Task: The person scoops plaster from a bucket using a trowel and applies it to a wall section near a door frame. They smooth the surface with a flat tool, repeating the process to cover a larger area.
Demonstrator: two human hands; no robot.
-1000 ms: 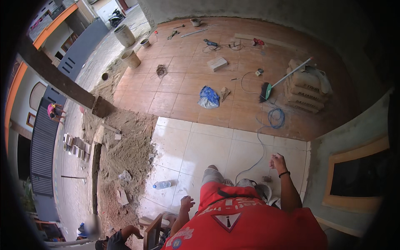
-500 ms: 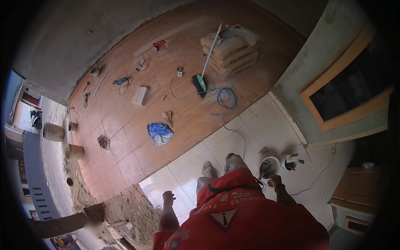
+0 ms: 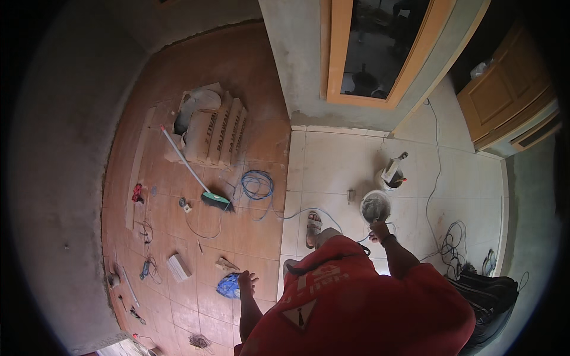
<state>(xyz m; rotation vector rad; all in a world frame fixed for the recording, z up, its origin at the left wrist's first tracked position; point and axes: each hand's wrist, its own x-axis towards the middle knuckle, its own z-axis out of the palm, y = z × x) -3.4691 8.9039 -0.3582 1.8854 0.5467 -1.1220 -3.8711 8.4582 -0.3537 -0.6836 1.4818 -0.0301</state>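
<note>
My left hand point(image 3: 247, 284) hangs over the orange tiles at my left side, fingers stretched and holding nothing. Behind its fingertips lies a crumpled blue and white plastic sack point(image 3: 228, 285). At my right, my right hand point(image 3: 378, 231) is closed at the near rim of a bucket point(image 3: 363, 209) with wet grey mortar point(image 3: 376, 207) inside. What those fingers grip is too small to make out. Just beyond stands a second bucket point(image 3: 382, 180), with a pale flat-bladed tool point(image 3: 390, 170) leaning in it. A small grey block point(image 3: 351, 196) lies left of the mortar bucket.
Stacked paper sacks point(image 3: 221, 133), a green-headed broom point(image 3: 217, 200) and a coiled blue hose point(image 3: 257, 185) occupy the orange floor. A blue power tool point(image 3: 145, 270) lies far left. Black cable point(image 3: 454, 243) and a black bag point(image 3: 487, 308) are at right, near a wooden-framed window point(image 3: 392, 53).
My view and body have turned to the right. My right hand has come up to the mortar bucket's rim. The fingers of my left hand have opened out.
</note>
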